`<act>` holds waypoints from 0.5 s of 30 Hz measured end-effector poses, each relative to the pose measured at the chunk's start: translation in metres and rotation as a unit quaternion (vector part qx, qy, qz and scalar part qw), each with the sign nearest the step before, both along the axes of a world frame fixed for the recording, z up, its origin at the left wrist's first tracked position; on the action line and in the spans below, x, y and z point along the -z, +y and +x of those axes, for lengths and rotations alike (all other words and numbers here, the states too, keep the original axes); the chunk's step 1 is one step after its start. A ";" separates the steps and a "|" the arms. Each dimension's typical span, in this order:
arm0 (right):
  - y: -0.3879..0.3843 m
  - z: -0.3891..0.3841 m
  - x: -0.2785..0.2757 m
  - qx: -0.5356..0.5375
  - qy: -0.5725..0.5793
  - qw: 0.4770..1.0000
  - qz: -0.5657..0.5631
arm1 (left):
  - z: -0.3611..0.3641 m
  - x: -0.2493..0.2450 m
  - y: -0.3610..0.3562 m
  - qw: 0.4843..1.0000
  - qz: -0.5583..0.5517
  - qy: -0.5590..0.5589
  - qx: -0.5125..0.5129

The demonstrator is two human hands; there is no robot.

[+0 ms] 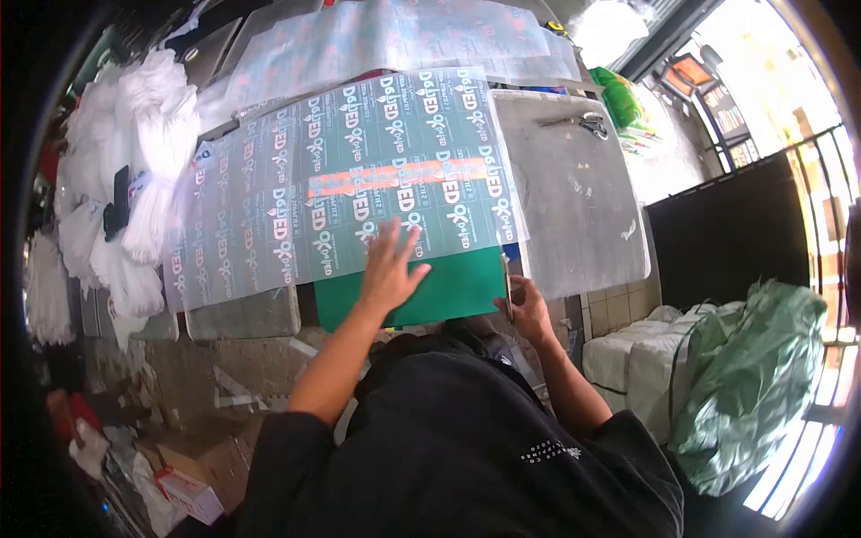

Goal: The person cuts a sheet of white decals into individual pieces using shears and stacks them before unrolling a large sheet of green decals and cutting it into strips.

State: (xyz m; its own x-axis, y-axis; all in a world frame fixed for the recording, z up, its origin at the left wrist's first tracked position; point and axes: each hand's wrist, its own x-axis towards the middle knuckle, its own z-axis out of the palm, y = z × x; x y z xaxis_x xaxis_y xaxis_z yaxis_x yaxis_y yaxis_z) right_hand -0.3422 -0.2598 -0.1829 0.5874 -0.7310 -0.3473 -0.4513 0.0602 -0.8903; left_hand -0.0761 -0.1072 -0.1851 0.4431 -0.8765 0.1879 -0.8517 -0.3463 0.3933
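Left hand: our left hand [387, 269] lies flat with its fingers spread apart, gripping nothing, and presses on the lower edge of the printed sheet [359, 179] where it meets the green mat [453, 291].
Right hand: our right hand [531, 309] is closed around a thin tool [507, 285], held upright at the mat's right edge; we cannot tell what kind of tool it is.
Printed sheet: we see a clear film covered in rows of white and red lettering, with an orange strip across its middle. It is spread over the mat and hangs past it to the left.
Green mat: it lies on the worktop [242, 316] straight in front of us, and only its near strip shows below the sheet.
Grey board: a grey board [574, 206] lies just beside the sheet on the right, touching the mat's edge.
Scissors: the scissors [589, 124] rest near the board's far end, well apart from both hands.
Second film: another printed film [404, 36] lies beyond the first, at the far side.
Left side: white bundles [152, 152] are heaped along the worktop's left edge.
Right side: a green sack [758, 377] leans on white bales [628, 359] on the floor.
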 end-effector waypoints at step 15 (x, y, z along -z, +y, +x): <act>-0.027 -0.085 -0.008 -0.190 -0.039 0.946 0.260 | 0.002 0.013 0.030 0.968 0.240 -0.075 0.019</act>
State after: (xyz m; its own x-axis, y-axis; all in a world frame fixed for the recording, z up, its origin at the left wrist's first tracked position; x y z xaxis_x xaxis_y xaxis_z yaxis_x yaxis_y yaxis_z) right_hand -0.4271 -0.2872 -0.1749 0.8120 -0.2038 -0.5470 -0.4631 0.3455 -0.8162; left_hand -0.0738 -0.0773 -0.1979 0.4088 -0.8935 -0.1855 -0.9021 -0.4265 0.0659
